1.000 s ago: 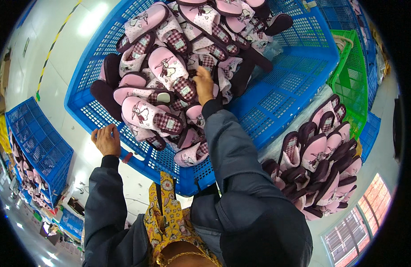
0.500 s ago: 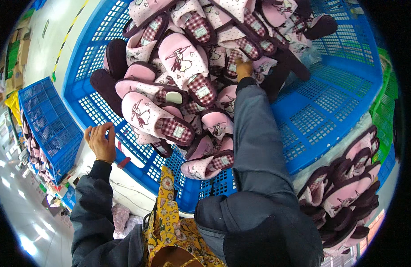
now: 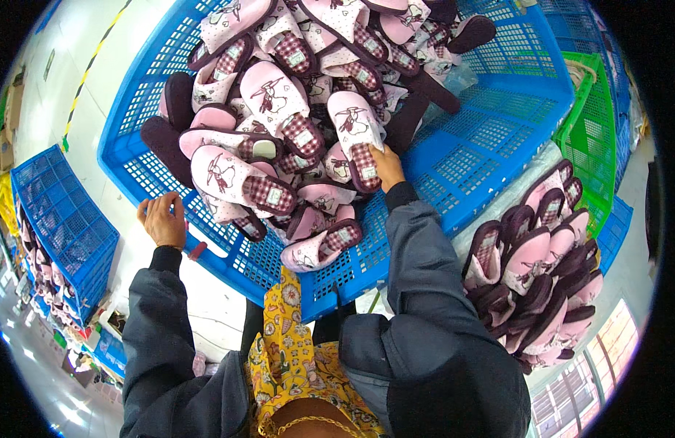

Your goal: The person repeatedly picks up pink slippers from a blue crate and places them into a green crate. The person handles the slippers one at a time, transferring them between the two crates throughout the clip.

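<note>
A big blue plastic crate holds a heap of pink slippers with plaid linings and dark soles. My right hand reaches into the heap and grips one pink slipper by its heel end. My left hand rests on the crate's near left rim, fingers curled over the edge. Dark jacket sleeves cover both forearms.
A stack of paired pink slippers lies at the right on a pale surface. A green crate stands behind it. A second blue crate with slippers sits at the left on the floor.
My right hand has drawn back from deep in the heap toward me and now holds a slipper. The left hand stays on the rim. My head has shifted over the crate.
</note>
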Demonstrator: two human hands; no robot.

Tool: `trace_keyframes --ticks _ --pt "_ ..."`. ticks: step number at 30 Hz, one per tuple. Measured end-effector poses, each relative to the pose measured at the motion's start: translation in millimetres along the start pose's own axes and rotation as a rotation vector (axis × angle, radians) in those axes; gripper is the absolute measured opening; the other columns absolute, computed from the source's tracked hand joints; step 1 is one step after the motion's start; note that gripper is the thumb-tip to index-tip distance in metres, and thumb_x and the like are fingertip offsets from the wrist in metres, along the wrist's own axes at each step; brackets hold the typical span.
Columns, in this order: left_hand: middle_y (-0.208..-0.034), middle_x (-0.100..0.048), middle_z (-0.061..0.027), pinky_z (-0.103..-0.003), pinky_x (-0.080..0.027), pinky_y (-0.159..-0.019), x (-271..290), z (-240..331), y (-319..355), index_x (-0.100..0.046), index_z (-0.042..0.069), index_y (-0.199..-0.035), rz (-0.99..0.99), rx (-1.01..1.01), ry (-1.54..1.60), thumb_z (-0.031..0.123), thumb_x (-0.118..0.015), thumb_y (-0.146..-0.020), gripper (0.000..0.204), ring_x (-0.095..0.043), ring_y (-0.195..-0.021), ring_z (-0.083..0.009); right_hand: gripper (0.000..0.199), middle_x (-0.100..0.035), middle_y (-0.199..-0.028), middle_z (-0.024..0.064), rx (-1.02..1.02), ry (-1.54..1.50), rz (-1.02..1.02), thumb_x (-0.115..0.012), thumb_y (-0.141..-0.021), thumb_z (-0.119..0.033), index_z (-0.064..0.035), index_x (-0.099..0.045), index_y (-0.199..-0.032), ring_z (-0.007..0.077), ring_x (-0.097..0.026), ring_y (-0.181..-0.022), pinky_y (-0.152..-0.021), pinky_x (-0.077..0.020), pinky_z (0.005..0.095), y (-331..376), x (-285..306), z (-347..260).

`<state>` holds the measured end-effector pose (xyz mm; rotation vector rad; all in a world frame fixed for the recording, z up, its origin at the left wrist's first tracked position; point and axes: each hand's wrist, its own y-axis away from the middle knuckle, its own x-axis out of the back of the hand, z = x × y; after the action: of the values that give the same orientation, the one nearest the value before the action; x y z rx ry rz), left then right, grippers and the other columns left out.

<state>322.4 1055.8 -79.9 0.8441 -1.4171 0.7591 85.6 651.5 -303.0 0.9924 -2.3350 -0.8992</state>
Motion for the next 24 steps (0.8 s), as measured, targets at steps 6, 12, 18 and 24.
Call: trace_keyframes --ticks 6,12,18,24 --pt "-0.081 -0.067 -0.0012 -0.036 -0.029 -0.1 -2 -6 3 -0.064 0.014 -0.082 0.001 0.004 0.014 0.017 -0.063 -0.082 0.003 -0.061 -0.083 -0.0165 0.031 -0.066 -0.101 0.0114 0.107 -0.149 -0.013 -0.056 -0.09 -0.016 0.0034 -0.058 -0.113 0.0186 -0.061 -0.087 -0.078 -0.0472 0.0331 25 -49 -80" --pt "-0.078 -0.066 -0.0015 -0.037 -0.029 -0.099 2 -4 0 -0.064 0.013 -0.083 0.017 -0.001 0.083 0.014 -0.065 -0.08 0.003 -0.061 -0.08 -0.0165 0.054 -0.053 -0.121 0.0253 0.434 0.471 0.059 -0.063 -0.08 -0.022 -0.0002 -0.047 -0.127 0.0403 -0.05 -0.112 -0.093 -0.041 0.0435 -29 -100 -109" --pt "-0.082 -0.067 -0.0011 -0.037 -0.029 -0.098 6 -6 2 -0.065 0.013 -0.084 -0.023 0.023 0.1 0.015 -0.063 -0.082 0.003 -0.061 -0.082 -0.0167 0.059 -0.046 -0.128 0.0242 0.676 0.83 0.396 -0.063 -0.079 -0.013 0.003 -0.04 -0.131 0.041 -0.047 -0.113 -0.094 -0.0393 0.0466 21 -144 -133" --pt "-0.079 -0.067 -0.0034 -0.038 -0.029 -0.1 9 -3 2 -0.066 0.012 -0.083 -0.039 0.041 0.121 0.016 -0.064 -0.082 0.004 -0.061 -0.082 -0.0177 0.066 -0.056 -0.116 0.0255 0.476 0.539 0.235 -0.059 -0.079 -0.008 -0.0039 -0.031 -0.139 0.0418 -0.053 -0.103 -0.09 -0.0424 0.046 45 -165 -140"
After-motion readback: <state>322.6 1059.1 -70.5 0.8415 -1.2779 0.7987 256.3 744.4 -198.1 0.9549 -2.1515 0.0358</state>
